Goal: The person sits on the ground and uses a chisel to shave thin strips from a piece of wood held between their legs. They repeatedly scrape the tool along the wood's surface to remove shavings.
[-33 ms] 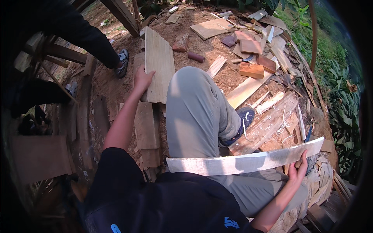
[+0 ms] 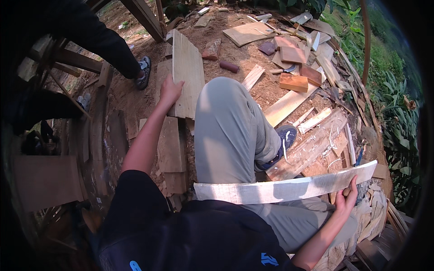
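Note:
My right hand (image 2: 346, 197) is closed round the right end of a long, thin, pale plank (image 2: 280, 188). The plank lies across my lap, one end against my dark shirt. Out to the left, my left hand (image 2: 170, 90) grips the left edge of a wider light-coloured board (image 2: 188, 72) with an angled top end. That board stands tilted beside my raised knee; the fingers behind its edge are partly hidden. Beneath it, more brown boards (image 2: 171, 144) lie stacked on the ground.
Wood offcuts (image 2: 293, 54), an orange-brown block (image 2: 293, 82) and a curved blade (image 2: 288, 68) lie ahead to the right among shavings. A dark red cylinder (image 2: 229, 66) rests past my knee. Another person's leg and shoe (image 2: 143, 72) are at the upper left. Green plants border the right.
My left hand and the wide board have shifted slightly to the right, the board tipping a little. The long plank and my right hand look unchanged.

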A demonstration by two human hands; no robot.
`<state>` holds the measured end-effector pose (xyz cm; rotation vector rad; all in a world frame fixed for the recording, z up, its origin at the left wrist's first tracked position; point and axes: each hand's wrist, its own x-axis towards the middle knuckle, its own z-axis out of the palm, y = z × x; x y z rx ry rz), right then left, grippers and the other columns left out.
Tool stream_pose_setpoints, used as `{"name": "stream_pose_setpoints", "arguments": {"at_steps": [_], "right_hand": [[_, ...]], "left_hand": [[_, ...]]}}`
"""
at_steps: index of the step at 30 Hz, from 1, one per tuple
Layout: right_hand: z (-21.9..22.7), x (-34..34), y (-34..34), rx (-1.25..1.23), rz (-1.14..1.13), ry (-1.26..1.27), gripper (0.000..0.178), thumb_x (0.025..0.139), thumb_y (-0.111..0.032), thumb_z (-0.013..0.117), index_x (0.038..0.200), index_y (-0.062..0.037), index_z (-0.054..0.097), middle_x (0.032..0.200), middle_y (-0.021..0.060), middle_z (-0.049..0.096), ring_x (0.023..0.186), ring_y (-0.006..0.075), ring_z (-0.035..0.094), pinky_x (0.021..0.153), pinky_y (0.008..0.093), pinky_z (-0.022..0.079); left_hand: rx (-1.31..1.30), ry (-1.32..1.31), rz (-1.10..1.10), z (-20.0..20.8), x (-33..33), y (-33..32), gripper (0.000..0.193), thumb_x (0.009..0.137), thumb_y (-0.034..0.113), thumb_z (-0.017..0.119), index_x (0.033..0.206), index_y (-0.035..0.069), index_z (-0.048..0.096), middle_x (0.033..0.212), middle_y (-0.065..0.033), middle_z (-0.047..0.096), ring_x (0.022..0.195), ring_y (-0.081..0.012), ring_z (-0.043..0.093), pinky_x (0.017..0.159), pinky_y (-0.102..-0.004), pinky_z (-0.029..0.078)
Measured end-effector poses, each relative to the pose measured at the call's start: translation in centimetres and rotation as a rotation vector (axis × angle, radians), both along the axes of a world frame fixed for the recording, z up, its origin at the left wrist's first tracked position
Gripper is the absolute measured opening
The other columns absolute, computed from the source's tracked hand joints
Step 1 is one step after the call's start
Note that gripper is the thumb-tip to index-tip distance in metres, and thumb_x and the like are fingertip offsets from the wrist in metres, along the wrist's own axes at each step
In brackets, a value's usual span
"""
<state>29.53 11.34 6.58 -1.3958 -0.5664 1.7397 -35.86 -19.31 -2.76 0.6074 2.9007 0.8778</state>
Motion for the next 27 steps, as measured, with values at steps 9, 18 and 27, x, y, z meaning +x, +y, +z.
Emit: {"name": "stream_pose_setpoints", "arguments": {"at_steps": [9,18,27], "right_hand": [[-1.5,2.2,0.8,0.049,-0.034,0.057,0.047,0.096,-0.025,0.071,0.134,-0.0013,0.056,0.129,0.0080,0.065,0.117,0.0189,0.063,0.100,0.0350,0.053],[-2.5,4.9,2.5,0.017,-0.028,-0.024,0.042,0.093,-0.027,0.075,0.122,0.0014,0.063,0.116,0.0068,0.070,0.106,0.0162,0.065,0.092,0.0274,0.053],[-3.9,6.8,5.6,0.023,0.148,0.049,0.042,0.093,-0.026,0.076,0.122,0.0012,0.063,0.116,0.0067,0.070,0.104,0.0144,0.065,0.087,0.0260,0.053]], "left_hand": [[0.092,-0.045,0.075,0.1,-0.1,0.5,0.040,0.087,0.018,0.070,0.121,0.001,0.060,0.104,-0.0241,0.070,0.100,-0.0364,0.068,0.087,-0.0444,0.053],[0.459,-0.335,0.044,0.8,4.2,-12.5,0.032,0.096,0.009,0.064,0.124,-0.006,0.062,0.103,-0.0117,0.075,0.087,-0.0121,0.070,0.076,-0.0272,0.054],[0.419,-0.426,0.116,0.6,13.2,-22.7,0.041,0.100,0.012,0.062,0.136,-0.006,0.056,0.106,-0.0124,0.075,0.093,-0.0110,0.069,0.081,-0.0260,0.053]]}}
